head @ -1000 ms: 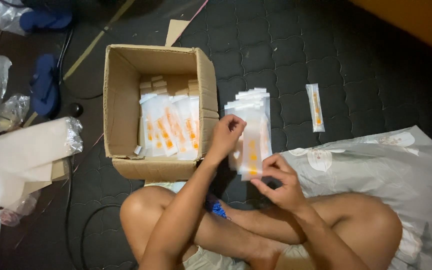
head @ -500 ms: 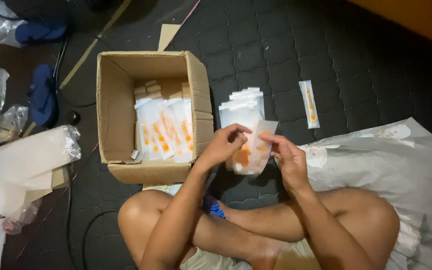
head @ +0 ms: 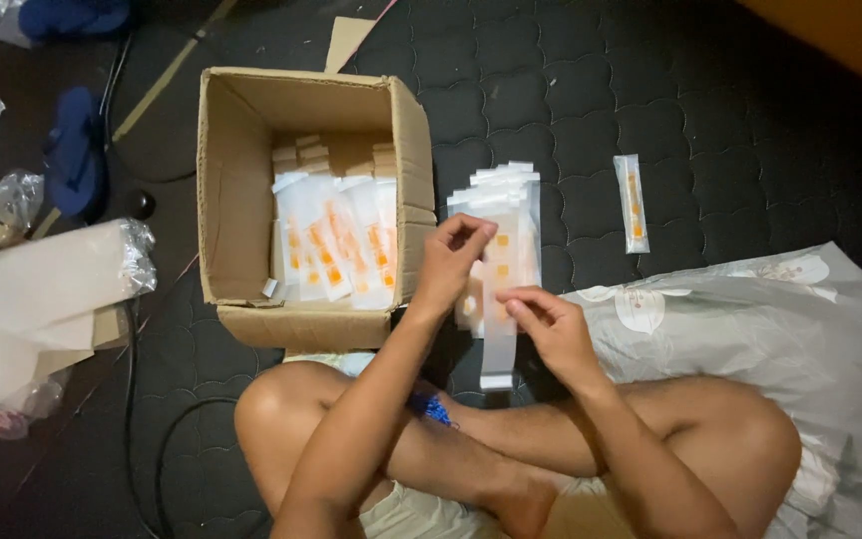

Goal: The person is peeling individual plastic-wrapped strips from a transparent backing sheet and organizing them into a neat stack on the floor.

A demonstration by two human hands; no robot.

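A clear plastic sleeve with orange items (head: 499, 329) hangs between both hands above my crossed legs. My left hand (head: 451, 262) pinches its upper part. My right hand (head: 548, 334) grips its right edge lower down. Just behind the hands, a stack of similar clear packets (head: 507, 198) lies on the dark mat. To the left stands an open cardboard box (head: 241, 200) with several filled packets (head: 336, 245) standing inside.
One single packet (head: 633, 203) lies alone on the mat at the right. A crumpled grey plastic bag (head: 760, 319) spreads beside my right knee. White wrapped bundles (head: 32, 289) and a blue slipper (head: 74, 150) sit at the left, with cables across the floor.
The hands have lowered the packet from upright beside the stack to a spot nearer my legs. The right hand shifted along its edge.
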